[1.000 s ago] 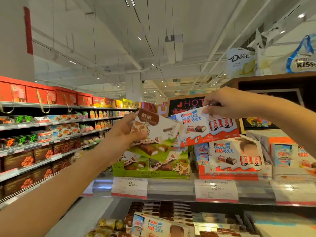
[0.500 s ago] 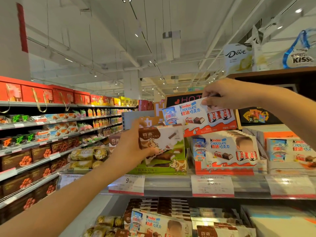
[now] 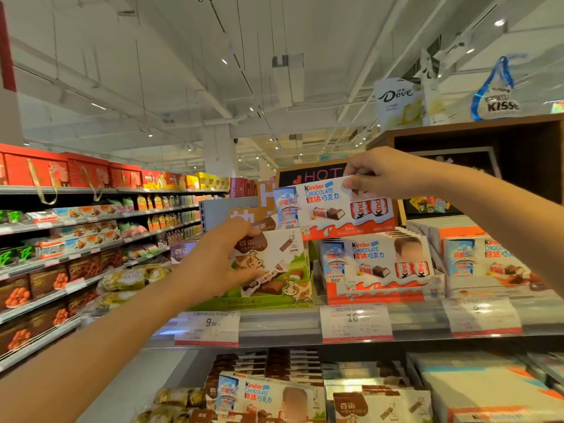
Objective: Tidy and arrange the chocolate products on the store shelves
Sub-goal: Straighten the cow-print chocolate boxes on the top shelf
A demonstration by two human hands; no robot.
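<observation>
My left hand grips a white, brown and green cow-print chocolate box by its left side, low in the green display tray on the upper shelf. My right hand pinches the top right corner of a Kinder Chocolate box, held in the air above the row of Kinder boxes in their red tray. More Kinder boxes stand further right.
Price tags line the shelf edge. The lower shelf holds more Kinder and cow-print boxes. Gold-wrapped chocolates lie left of the green tray. A long aisle of red gift boxes runs on the left.
My left hand has lowered the cow-print box from mid-air down into the green tray. My right hand still holds the Kinder box in about the same place.
</observation>
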